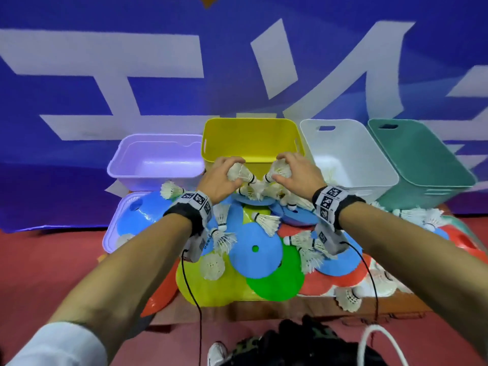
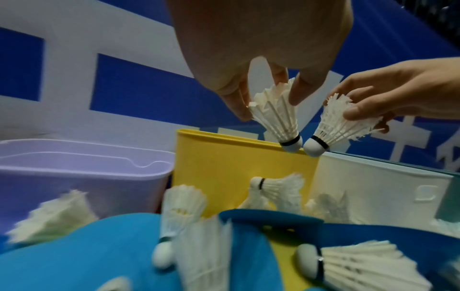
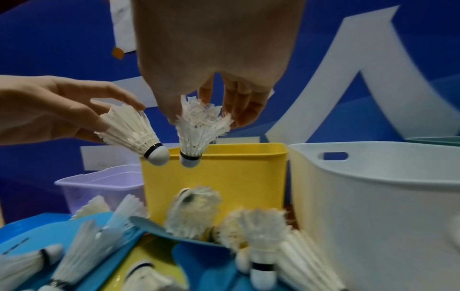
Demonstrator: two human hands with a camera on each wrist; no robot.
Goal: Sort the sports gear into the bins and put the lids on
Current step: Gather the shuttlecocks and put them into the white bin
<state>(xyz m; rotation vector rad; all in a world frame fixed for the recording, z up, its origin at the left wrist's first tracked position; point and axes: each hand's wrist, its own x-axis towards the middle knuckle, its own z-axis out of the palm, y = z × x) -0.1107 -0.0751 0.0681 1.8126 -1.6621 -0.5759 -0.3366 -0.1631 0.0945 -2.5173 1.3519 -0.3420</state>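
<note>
Blue banner (image 1: pixel 79 75) with large white characters fills the upper frame, above a red floor (image 1: pixel 39 260). Four open bins stand in a row across the middle: green bin (image 1: pixel 422 159) at far right, white bin (image 1: pixel 351 154), yellow bin (image 1: pixel 250 138) at centre, and a shallower lilac bin (image 1: pixel 155 162) at left; what the bins hold cannot be told. Below them flat coloured discs (image 1: pixel 253 252) and loose shuttlecocks (image 1: pixel 266 221) lie heaped. At the yellow bin's near rim, the left hand (image 1: pixel 219 178) pinches a shuttlecock (image 2: pixel 276 116) by its feathers, cork angled down and rightward. The right hand (image 1: pixel 295 173) grips a frayed shuttlecock (image 3: pixel 199 126), cork down and leftward, corks nearly touching.
</note>
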